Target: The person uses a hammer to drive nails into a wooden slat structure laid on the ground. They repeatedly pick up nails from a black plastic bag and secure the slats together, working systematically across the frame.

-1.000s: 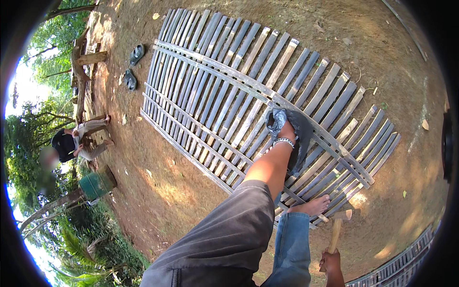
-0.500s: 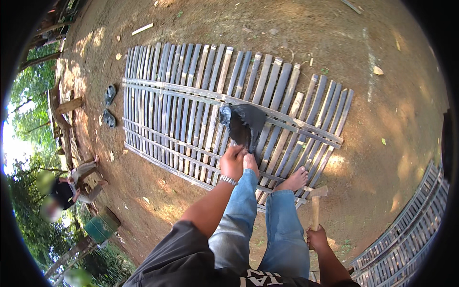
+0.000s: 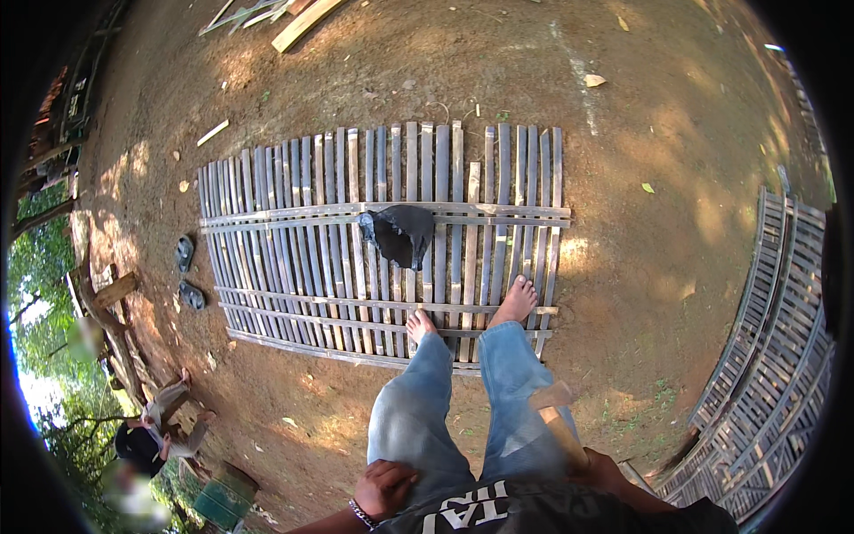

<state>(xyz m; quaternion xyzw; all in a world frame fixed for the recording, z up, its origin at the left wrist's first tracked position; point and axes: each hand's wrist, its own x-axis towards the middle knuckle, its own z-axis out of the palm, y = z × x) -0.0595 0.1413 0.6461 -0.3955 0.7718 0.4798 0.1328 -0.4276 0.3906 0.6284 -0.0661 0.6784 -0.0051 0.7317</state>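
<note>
My left hand (image 3: 385,488), with a bracelet at the wrist, is beside my left thigh. Its fingers are curled in, and whatever they may hold is hidden. My right hand (image 3: 598,469) grips the wooden handle of a hatchet (image 3: 564,434), slightly blurred, in front of my right leg. On a slatted bamboo panel (image 3: 338,212) lies an open black plastic bag (image 3: 411,222); its contents are too dark to make out. Both my bare feet rest on the panel's near part, apart from the bag.
A pair of dark sandals (image 3: 185,255) lies left of the panel. Another slatted panel (image 3: 743,383) is at the right. Wood strips (image 3: 305,23) lie on the dirt at the far side. A person (image 3: 147,436) sits at the left near a green container (image 3: 225,497).
My left hand has drawn back from the black bag to my thigh. The hatchet has come up and nearer my body in my right hand. My view has turned.
</note>
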